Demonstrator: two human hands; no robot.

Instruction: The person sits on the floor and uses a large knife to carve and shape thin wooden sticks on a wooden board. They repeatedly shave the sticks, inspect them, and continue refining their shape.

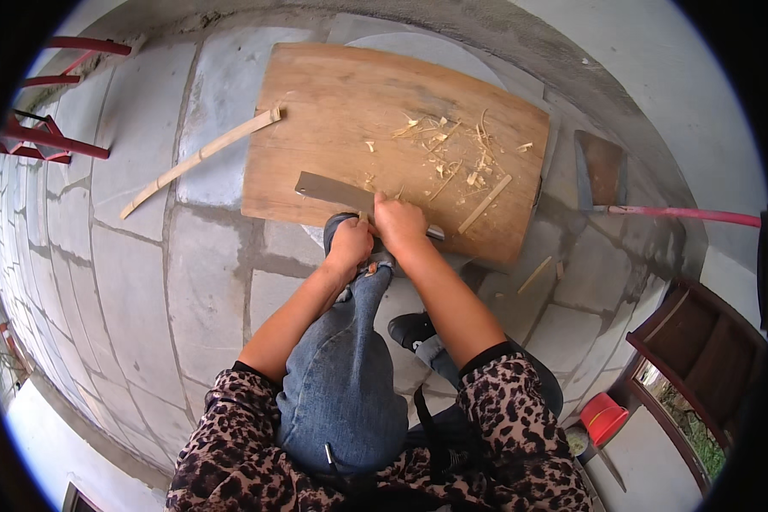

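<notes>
The right hand [401, 225], at the centre of the frame, has its fingers closed around the handle of a cleaver [333, 189], whose flat, rectangular metal blade extends left over the near edge of the smooth wooden worktop [316, 94]. The left hand [350, 246] is just below the blade, fingers curled shut on a pale sliver [363, 217], mostly hidden. Curled, fibrous shavings [452, 147] and a straight, flat strip [485, 205] lie right of centre. A long, jointed bamboo strip [200, 157] overlaps the worktop's left edge, upper left.
</notes>
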